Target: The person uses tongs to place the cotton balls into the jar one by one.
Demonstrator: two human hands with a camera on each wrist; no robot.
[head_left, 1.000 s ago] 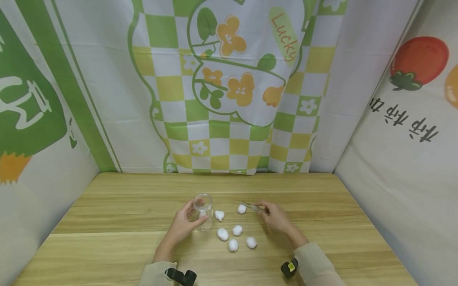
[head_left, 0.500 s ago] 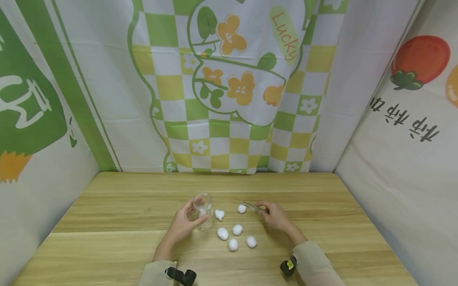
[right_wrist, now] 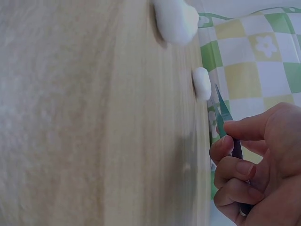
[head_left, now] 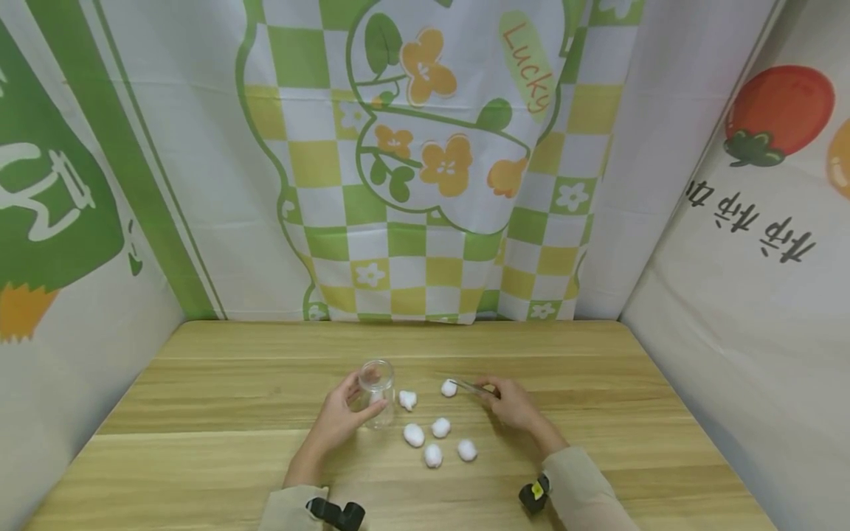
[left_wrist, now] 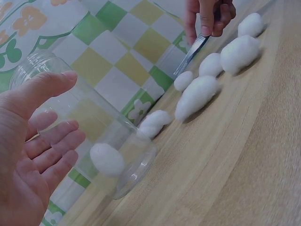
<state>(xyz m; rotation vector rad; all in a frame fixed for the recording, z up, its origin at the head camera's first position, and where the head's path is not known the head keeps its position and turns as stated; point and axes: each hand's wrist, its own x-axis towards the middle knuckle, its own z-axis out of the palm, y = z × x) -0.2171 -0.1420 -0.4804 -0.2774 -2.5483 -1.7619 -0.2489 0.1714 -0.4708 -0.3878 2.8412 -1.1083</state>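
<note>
My left hand [head_left: 340, 417] holds a clear plastic jar [head_left: 378, 394] that stands upright on the table, thumb in front and fingers behind it. Inside, near its bottom, lies one cotton ball [left_wrist: 107, 160]. My right hand [head_left: 514, 405] pinches a pair of tweezers [head_left: 474, 386] between thumb and fingers, pointing left. In the head view their tips overlap the far cotton ball [head_left: 448, 388]; in the right wrist view the tips [right_wrist: 217, 87] are just beside a ball [right_wrist: 202, 84]. Whether they touch it, I cannot tell. A lumpy cotton ball [head_left: 408, 400] lies right of the jar.
Several more cotton balls, such as the near one [head_left: 433, 456] and the right one [head_left: 467, 450], lie loosely grouped between the hands on the wooden table [head_left: 199, 398]. Behind the table hangs a green and yellow checked curtain [head_left: 425, 243]. Printed cloth also hangs on both sides.
The tweezers' tips have shifted slightly right and nearer, from beyond the far cotton ball to over it. The left hand, the jar and the cotton balls stay in place.
</note>
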